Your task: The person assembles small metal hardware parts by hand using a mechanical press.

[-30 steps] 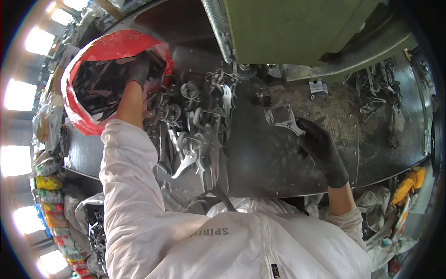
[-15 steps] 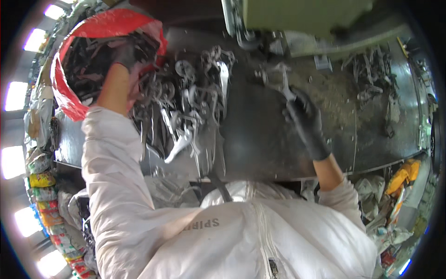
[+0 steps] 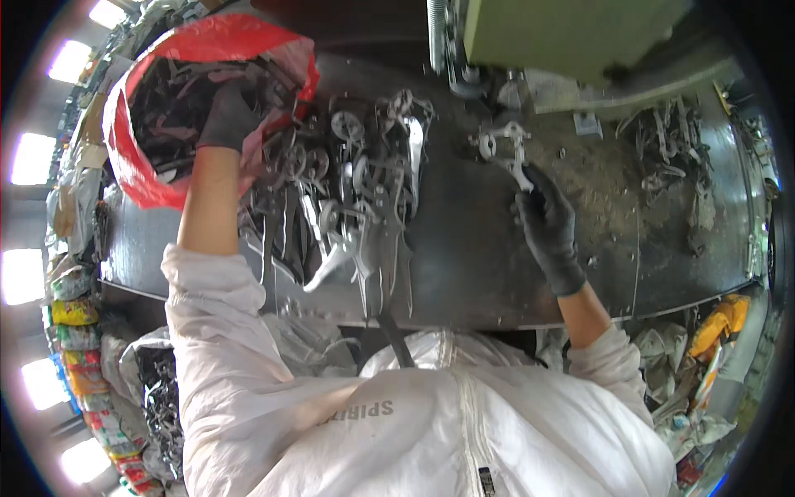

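Note:
My left hand [image 3: 228, 118], in a dark glove, reaches into a red bag [image 3: 224, 41] that is filled with dark, narrow pieces. Its fingers dip in among those pieces, so I cannot tell whether they grip anything. Over the right half of the table, my gloved right hand [image 3: 548, 217] is closed on the lower end of a silvery-grey part with a ring [image 3: 505, 147]. The part points away from me, its ring and short arms free of the fingers. Between the hands lies a tangled pile of similar grey parts [image 3: 339, 190], some long and blade-like, beside the bag.
The dark table [image 3: 464, 265] has a front edge close to my body. A greenish machine housing [image 3: 563, 41] overhangs its far side. More grey parts [image 3: 671, 149] lie at the far right, near a small pale block [image 3: 588, 124]. Stacked colourful sacks [image 3: 83, 373] stand at the left.
My left hand remains inside the red bag, its forearm now more upright. My right hand still holds the grey part, which is now seen more plainly. The whole view has shifted slightly.

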`<state>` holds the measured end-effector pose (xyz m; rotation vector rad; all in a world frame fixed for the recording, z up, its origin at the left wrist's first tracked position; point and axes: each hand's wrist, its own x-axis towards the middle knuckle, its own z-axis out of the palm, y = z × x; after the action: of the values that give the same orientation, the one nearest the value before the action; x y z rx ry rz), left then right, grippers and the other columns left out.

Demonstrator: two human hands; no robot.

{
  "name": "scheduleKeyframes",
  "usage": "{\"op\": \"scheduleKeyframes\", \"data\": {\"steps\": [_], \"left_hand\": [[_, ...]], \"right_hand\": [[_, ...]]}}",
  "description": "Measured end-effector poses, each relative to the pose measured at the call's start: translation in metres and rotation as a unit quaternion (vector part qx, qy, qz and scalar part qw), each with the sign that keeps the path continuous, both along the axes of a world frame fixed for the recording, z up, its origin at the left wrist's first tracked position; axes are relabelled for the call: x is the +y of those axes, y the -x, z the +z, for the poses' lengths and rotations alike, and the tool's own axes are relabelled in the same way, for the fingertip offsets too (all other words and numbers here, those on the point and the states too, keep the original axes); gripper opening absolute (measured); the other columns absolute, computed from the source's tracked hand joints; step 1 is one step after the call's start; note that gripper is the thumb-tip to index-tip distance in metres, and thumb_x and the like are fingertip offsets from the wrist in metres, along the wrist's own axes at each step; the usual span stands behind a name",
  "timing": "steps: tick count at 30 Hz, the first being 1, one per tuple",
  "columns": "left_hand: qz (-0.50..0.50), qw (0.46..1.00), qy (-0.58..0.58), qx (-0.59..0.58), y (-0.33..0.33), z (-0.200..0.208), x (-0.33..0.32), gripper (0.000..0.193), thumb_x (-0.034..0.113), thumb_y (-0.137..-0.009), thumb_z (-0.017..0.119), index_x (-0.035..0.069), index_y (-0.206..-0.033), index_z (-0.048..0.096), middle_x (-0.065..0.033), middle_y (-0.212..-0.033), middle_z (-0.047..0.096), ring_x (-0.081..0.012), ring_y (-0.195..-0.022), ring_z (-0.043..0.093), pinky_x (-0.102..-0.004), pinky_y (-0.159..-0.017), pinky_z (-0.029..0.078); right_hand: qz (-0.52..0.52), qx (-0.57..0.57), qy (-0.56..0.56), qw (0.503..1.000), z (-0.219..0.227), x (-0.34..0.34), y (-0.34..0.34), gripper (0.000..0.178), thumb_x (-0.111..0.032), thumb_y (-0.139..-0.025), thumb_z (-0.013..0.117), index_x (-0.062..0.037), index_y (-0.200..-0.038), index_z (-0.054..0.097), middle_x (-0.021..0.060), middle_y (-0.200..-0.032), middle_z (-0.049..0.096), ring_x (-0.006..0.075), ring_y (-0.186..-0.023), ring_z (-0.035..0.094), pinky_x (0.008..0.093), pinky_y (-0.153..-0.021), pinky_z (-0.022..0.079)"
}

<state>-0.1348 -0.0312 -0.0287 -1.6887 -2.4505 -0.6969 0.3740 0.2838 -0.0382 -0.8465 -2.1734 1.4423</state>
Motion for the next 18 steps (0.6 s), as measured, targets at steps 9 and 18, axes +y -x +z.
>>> {"op": "scheduleKeyframes", "data": {"steps": [9,18], "left_hand": [[0.115,0.721,-0.154,-0.666,-0.33,0.118,0.048,0.024,0.025,-0.104,0.056,0.005,-0.1,0.068,-0.0056,-0.086,0.07,-0.0102,-0.069,0.064,-0.0237,-0.061,0.049],[0.049,0.866,-0.029,-0.497,-0.343,0.033,0.119,0.044,0.033,-0.109,0.052,-0.004,-0.131,0.059,-0.0131,-0.115,0.072,-0.0195,-0.103,0.071,-0.0321,-0.093,0.056]], "right_hand": [[-0.034,0.079,0.195,0.977,-0.005,0.01,0.002,0.035,-0.011,-0.101,0.063,0.0004,-0.134,0.062,0.0064,-0.1,0.068,0.0105,-0.082,0.068,0.0265,-0.073,0.059],[0.055,0.11,0.315,0.941,0.069,0.006,0.03,0.033,-0.016,-0.099,0.067,-0.0003,-0.127,0.067,0.008,-0.107,0.073,0.0117,-0.091,0.069,0.0277,-0.082,0.057]]}}
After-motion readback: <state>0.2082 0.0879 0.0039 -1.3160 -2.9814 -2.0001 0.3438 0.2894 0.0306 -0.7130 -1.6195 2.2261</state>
